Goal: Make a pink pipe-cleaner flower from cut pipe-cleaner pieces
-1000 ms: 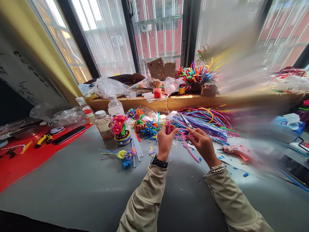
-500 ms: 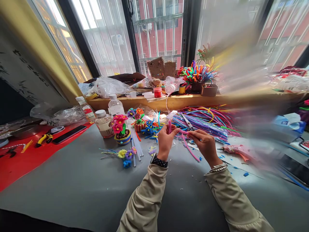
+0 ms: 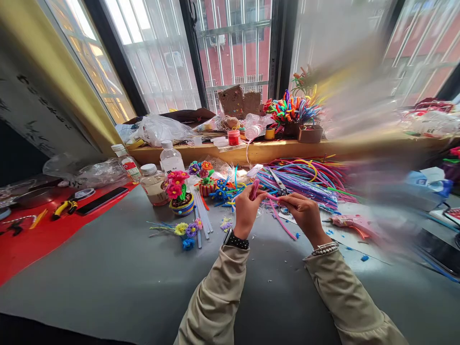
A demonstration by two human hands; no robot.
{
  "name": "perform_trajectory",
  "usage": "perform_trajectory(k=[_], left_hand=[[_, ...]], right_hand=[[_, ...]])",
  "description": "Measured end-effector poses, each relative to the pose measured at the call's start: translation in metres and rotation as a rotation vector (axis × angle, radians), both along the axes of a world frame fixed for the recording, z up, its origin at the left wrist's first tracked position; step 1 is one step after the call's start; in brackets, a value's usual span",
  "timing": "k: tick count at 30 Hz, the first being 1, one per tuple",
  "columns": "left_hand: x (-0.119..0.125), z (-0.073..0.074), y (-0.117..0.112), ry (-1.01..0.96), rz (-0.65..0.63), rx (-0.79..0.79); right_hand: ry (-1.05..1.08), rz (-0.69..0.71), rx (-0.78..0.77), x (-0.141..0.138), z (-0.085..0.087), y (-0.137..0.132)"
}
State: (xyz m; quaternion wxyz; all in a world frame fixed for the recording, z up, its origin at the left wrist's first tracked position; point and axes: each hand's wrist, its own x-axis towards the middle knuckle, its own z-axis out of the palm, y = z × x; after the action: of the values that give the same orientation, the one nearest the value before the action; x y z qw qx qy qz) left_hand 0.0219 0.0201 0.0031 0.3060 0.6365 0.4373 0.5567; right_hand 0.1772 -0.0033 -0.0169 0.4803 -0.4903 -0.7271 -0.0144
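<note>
Left hand (image 3: 247,213) and right hand (image 3: 305,211) pinch pink stem (image 3: 271,197) near scissors (image 3: 279,182); its folded end (image 3: 255,188), upright earlier, now leans, suggesting shaping.

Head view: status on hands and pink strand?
Left hand pinching folded pink strand. Right hand gripping its outstretched run. Scissors just beyond, apparently not blocking.
</note>
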Motion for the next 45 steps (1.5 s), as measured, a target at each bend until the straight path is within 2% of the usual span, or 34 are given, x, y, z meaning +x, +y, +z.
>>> perform_trajectory(k=[7,18,20,25,29,33,36,38,41,45], left_hand=[[0.001,0.001,0.000,0.022,-0.028,-0.057],[-0.001,-0.005,0.007,-0.169,-0.060,-0.148],[0.000,-0.005,0.007,-0.184,-0.073,-0.160],[0.003,-0.005,0.006,-0.148,-0.088,-0.142],[0.002,-0.005,0.006,-0.067,-0.116,-0.159],[-0.001,-0.004,0.007,-0.048,-0.061,-0.138],[0.001,-0.003,0.006,-0.062,-0.180,-0.207],[0.003,-0.003,0.004,-0.014,-0.283,-0.241],[0.005,-0.003,0.002,0.045,-0.360,-0.223],[0.006,-0.005,0.001,0.050,-0.322,-0.196]], right_hand=[[0.008,0.010,-0.031,0.000,0.000,0.002],[0.104,0.076,-0.052,0.003,-0.001,0.004],[0.194,0.089,-0.091,0.002,0.000,0.003],[0.662,0.183,-0.295,0.001,-0.001,0.007],[0.796,0.218,-0.331,0.007,-0.001,0.011],[0.621,0.211,-0.353,0.012,0.001,0.010],[0.401,0.293,-0.343,0.009,0.002,0.008],[0.325,0.322,-0.321,0.005,0.002,0.006],[0.281,0.258,-0.247,0.001,0.003,0.004],[0.222,0.168,-0.155,-0.002,0.005,0.001]])
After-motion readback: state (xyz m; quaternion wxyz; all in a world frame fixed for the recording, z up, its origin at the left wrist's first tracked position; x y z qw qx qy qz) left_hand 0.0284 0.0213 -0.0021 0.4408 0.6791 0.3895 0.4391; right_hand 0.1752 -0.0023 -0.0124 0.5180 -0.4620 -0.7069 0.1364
